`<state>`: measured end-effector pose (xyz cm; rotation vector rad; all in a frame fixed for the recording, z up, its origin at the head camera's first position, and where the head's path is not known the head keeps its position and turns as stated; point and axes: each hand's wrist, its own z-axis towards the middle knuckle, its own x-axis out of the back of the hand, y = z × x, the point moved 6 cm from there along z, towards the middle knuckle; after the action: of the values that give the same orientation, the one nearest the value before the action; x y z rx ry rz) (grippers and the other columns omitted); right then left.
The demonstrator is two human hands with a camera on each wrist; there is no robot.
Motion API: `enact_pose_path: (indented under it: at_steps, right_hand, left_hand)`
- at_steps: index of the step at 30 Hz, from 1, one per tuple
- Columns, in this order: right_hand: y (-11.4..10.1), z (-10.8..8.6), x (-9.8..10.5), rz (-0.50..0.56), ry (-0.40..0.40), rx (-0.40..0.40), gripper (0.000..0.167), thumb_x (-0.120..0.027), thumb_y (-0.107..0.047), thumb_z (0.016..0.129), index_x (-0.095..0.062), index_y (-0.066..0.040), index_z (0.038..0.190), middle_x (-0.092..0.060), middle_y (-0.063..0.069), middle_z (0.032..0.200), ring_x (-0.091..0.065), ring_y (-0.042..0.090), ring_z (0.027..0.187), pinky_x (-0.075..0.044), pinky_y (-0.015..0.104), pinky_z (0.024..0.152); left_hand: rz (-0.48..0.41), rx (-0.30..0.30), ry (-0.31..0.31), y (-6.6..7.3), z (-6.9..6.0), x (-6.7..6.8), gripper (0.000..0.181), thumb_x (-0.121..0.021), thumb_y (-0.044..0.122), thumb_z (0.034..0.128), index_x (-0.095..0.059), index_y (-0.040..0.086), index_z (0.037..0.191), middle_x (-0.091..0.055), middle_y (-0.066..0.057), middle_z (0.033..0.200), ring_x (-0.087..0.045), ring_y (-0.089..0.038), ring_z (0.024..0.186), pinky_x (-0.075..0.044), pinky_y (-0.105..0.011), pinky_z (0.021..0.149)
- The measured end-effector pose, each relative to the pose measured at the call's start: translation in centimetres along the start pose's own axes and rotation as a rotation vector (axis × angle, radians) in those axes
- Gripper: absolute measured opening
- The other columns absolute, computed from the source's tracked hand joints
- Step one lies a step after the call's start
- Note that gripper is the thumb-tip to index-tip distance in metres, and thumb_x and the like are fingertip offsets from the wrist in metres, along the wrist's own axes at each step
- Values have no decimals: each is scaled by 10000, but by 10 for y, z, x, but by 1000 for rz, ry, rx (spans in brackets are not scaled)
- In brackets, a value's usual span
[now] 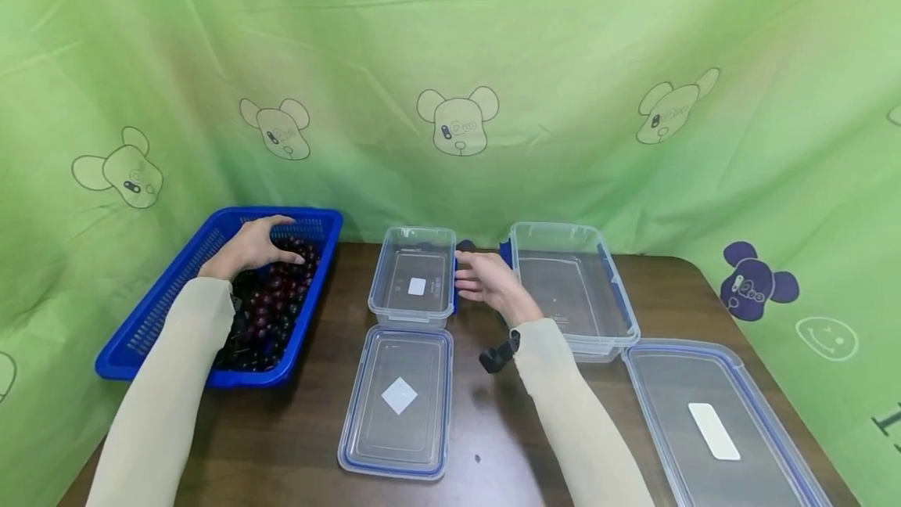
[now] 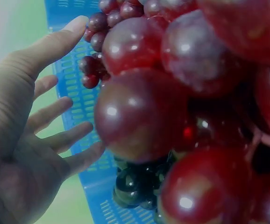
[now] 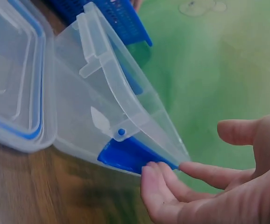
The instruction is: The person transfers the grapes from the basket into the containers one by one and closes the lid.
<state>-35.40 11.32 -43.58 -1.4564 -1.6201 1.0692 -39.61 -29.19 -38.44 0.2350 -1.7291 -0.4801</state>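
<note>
Green curtain (image 1: 457, 30) behind a brown desk (image 1: 281, 444). Left hand (image 1: 253, 247) is spread, way nearer the grapes (image 1: 271, 311): just under and rightward, blue basket (image 1: 204, 379) running lengthwise along its forearm. Right hand (image 1: 490, 280), fingers loosely extended, is beside the small tub (image 1: 401, 313).

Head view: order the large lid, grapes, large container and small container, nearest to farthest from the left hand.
1. Grapes in the blue basket
2. Small container right of the basket
3. Large container further right
4. Large lid at the far right
</note>
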Motion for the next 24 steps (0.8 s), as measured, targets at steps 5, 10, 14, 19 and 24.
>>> enact_pose_path:
  at_steps: [5, 10, 14, 19, 24]
  right_hand:
    - [6, 11, -1, 70, 26, -5, 523, -607, -198, 1053, -495, 14, 1518, -530, 297, 1530, -570, 410, 1389, -474, 463, 1194]
    - [12, 15, -3, 59, 61, 29, 517, -659, -76, 1007, -526, 5, 1500, -612, 237, 1453, -649, 315, 1237, -523, 405, 1115]
    - [13, 15, 0, 43, 102, 50, 548, -685, 10, 960, -559, -25, 1492, -732, 109, 1154, -678, 148, 889, -582, 280, 879]
    - [12, 13, 0, 59, 97, 61, 567, -663, 64, 947, -552, -20, 1496, -712, 17, 909, -655, 73, 709, -579, 213, 719]
    - [12, 12, -2, 71, 84, 56, 588, -649, 76, 952, -530, -30, 1517, -704, 18, 885, -666, 89, 715, -582, 208, 702]
  left_hand:
    - [5, -11, -5, 3, 5, -5, 946, -826, 405, 906, -335, 48, 1631, -247, -339, 1684, -217, -582, 1536, -308, -738, 1195]
    - [17, -35, -3, 7, 7, -12, 941, -835, 384, 899, -351, 13, 1616, -267, -356, 1666, -246, -578, 1525, -335, -716, 1192]
    - [15, -42, 4, 7, 11, -16, 928, -845, 350, 894, -366, -10, 1602, -301, -355, 1651, -269, -571, 1520, -339, -705, 1197]
    - [12, -31, 6, 4, 14, -19, 936, -846, 340, 894, -353, -25, 1601, -353, -350, 1622, -312, -567, 1499, -370, -695, 1179]
    - [6, -9, -44, -2, 13, -23, 926, -827, 349, 909, -341, -15, 1608, -336, -344, 1635, -409, -543, 1444, -420, -670, 1148]
